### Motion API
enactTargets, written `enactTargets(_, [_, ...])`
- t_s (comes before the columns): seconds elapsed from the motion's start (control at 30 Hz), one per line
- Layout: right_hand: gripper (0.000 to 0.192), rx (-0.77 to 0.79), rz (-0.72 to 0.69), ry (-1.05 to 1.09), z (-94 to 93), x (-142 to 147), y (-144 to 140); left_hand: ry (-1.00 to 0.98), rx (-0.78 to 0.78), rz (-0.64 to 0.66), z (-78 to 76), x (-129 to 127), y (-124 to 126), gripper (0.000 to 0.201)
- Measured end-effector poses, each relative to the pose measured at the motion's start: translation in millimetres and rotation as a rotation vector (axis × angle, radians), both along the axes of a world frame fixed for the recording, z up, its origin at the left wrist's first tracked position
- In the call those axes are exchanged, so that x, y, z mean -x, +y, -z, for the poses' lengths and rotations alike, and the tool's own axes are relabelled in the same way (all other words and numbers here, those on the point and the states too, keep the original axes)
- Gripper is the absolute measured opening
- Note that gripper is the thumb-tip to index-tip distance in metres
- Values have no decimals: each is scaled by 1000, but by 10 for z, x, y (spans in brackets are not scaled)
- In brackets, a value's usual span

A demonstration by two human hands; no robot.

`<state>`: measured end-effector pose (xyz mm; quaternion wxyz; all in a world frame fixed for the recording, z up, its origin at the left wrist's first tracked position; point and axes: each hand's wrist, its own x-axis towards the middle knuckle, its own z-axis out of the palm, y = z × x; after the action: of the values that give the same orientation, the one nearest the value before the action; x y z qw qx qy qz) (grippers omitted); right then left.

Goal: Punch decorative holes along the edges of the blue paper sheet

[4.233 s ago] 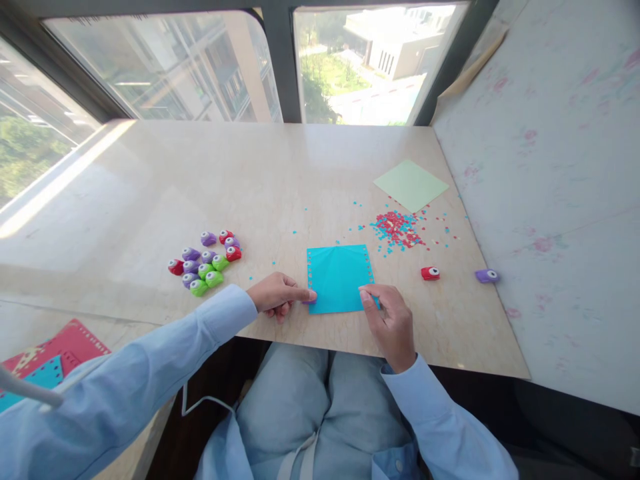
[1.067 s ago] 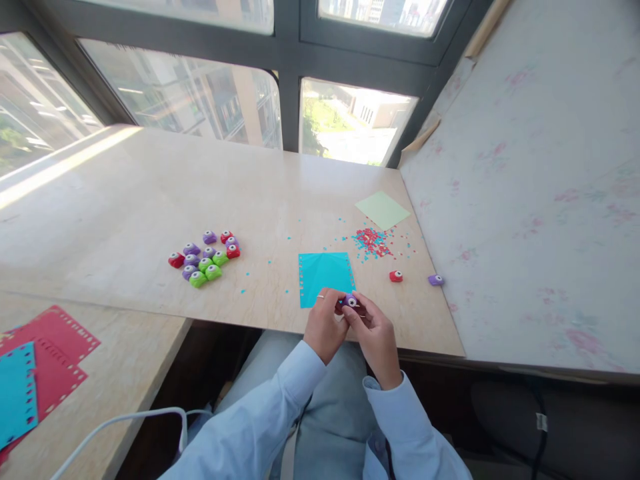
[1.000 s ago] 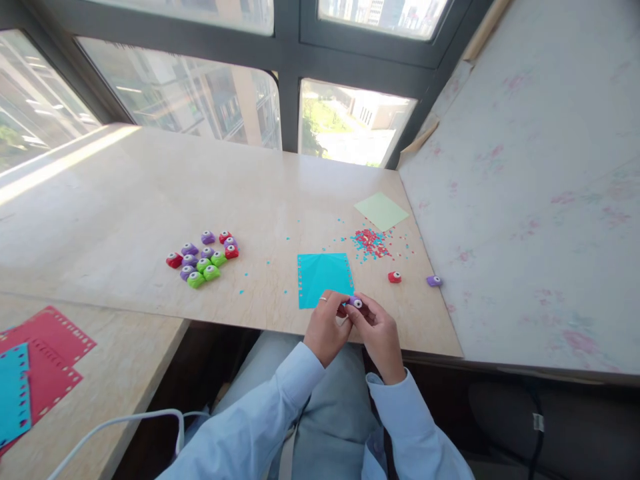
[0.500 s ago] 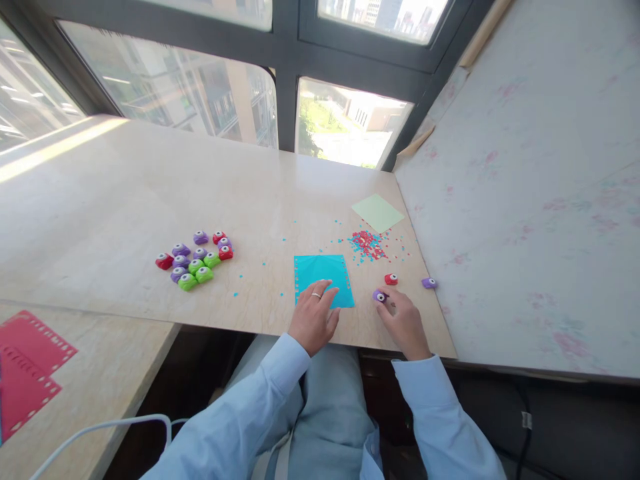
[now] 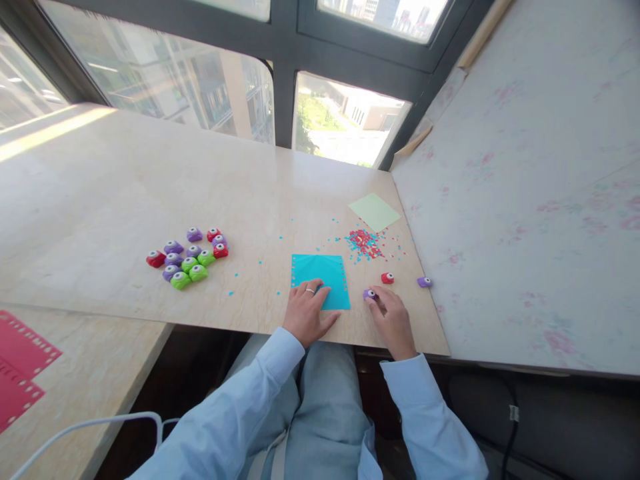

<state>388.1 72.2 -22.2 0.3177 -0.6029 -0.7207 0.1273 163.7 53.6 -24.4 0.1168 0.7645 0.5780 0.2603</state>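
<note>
A blue paper square (image 5: 323, 275) with punched holes along its side edges lies flat near the table's front edge. My left hand (image 5: 307, 312) rests on its near left corner, palm down, fingers spread, a ring on one finger. To the right of the sheet, my right hand (image 5: 393, 319) pinches a small purple paper punch (image 5: 369, 293) at its fingertips, and the punch sits on the tabletop. A red punch (image 5: 387, 278) and another purple punch (image 5: 424, 282) lie just beyond, apart from my hand.
Several purple, red and green punches (image 5: 186, 256) are clustered at mid left. A pile of red and blue paper bits (image 5: 365, 241) and a pale green sheet (image 5: 374, 212) lie behind the blue square. Red punched sheets (image 5: 20, 363) sit on a lower table at left. A wall (image 5: 525, 200) borders the right.
Both hands were together on the purple punch at the blue sheet's near edge. They have parted: my right hand carried the punch right onto the table, and my left hand flattened on the sheet.
</note>
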Motion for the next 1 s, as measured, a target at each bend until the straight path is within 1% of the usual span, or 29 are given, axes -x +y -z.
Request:
enactTargets(0.07, [31,23,-54,28,-20,61,26,4,8,-10,-16,-17,15,49])
enactTargets(0.2, [30,49,-143,90,-36,170,106,-9,7,3,-5,-2,22,46])
enactTargets(0.37, [30,62,-172,137,-33,226,217,-34,8,14,20,20,10,45])
enactTargets(0.57, [31,67,-214,137,-31,236,286,-50,-7,13,22,16,2,44])
enactTargets(0.73, [31,61,-233,112,-41,244,244,-62,-20,14,36,17,2,45])
enactTargets(1.0, [29,77,-271,91,-121,235,66,-66,-14,9,37,8,-11,41])
